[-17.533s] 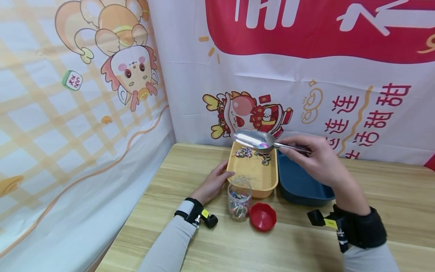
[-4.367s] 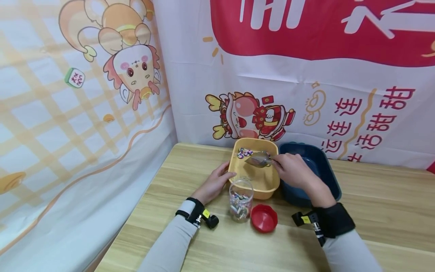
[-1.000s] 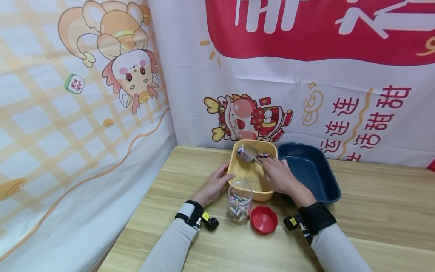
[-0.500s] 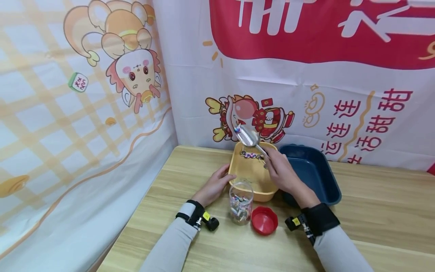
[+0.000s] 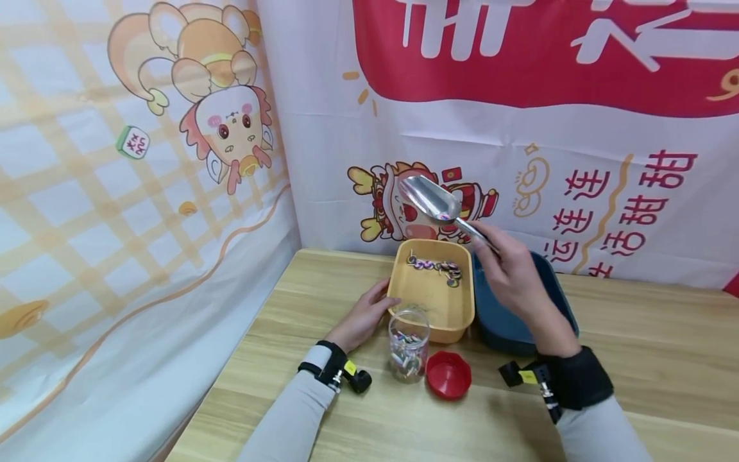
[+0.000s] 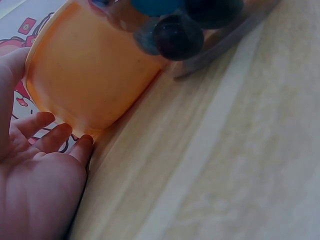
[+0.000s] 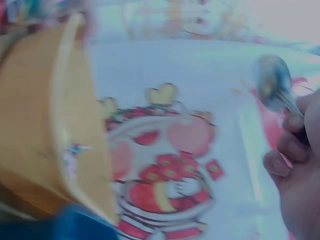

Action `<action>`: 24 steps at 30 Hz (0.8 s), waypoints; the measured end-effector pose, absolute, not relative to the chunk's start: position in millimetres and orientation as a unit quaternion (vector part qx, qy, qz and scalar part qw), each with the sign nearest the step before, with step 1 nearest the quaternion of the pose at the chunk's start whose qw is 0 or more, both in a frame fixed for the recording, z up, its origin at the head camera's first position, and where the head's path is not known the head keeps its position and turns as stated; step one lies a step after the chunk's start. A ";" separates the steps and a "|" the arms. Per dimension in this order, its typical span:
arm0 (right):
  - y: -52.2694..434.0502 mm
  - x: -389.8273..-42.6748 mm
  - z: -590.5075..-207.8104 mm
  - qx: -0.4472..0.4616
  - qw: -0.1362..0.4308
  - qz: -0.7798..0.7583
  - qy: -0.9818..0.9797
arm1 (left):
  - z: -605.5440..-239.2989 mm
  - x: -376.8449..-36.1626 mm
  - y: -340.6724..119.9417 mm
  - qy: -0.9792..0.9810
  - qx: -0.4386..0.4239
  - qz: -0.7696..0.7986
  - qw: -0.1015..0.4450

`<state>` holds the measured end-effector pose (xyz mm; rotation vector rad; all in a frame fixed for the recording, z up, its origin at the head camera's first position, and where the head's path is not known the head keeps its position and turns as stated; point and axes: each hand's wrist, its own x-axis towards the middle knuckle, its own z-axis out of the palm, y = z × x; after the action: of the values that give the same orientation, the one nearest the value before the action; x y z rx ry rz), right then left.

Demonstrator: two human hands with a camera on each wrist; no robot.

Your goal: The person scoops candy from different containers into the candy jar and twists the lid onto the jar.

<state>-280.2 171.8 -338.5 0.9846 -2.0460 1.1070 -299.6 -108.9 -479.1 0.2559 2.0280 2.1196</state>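
The wooden table [image 5: 664,333] is boxed in by printed banners on the far side and the left, so the open room lies to the right and toward the person; the right half of the tabletop has a wide bare stretch. The yellow tray [image 5: 432,308] sits close to the back banner with the blue tray [image 5: 508,327] pressed against its right wall. Just in front of the yellow tray stands a clear jar [image 5: 407,343], lid off, about half full of small coloured sweets, and the red lid [image 5: 448,375] lies beside it to the right, open side up.

The right hand [image 5: 510,276] is raised above the two trays, fingers curled round the handle of a metal scoop [image 5: 430,199], which is held high against the banner with its bowl tilted up to the left; a small coloured piece sits low in the bowl. A short row of sweets [image 5: 432,265] lies along the far end of the yellow tray. The left hand [image 5: 364,314] rests on the table, fingers relaxed and straight against the tray's left wall, gripping nothing
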 end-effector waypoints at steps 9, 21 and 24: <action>224.9 -249.8 -298.5 0.375 0.257 0.420 -0.786 | -473.2 -307.1 -108.0 0.687 0.104 0.713 0.092; 241.3 -232.5 -288.0 0.427 0.075 0.341 -0.834 | -478.8 -304.5 -109.4 0.672 0.101 0.728 0.097; 241.8 -229.1 -287.3 0.420 0.036 0.326 -0.846 | -480.1 -304.7 -108.6 0.667 0.102 0.732 0.092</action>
<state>-229.1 241.8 -287.3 1.2913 -2.5993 1.0004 -304.7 -108.6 -480.1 0.3044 1.9812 2.1742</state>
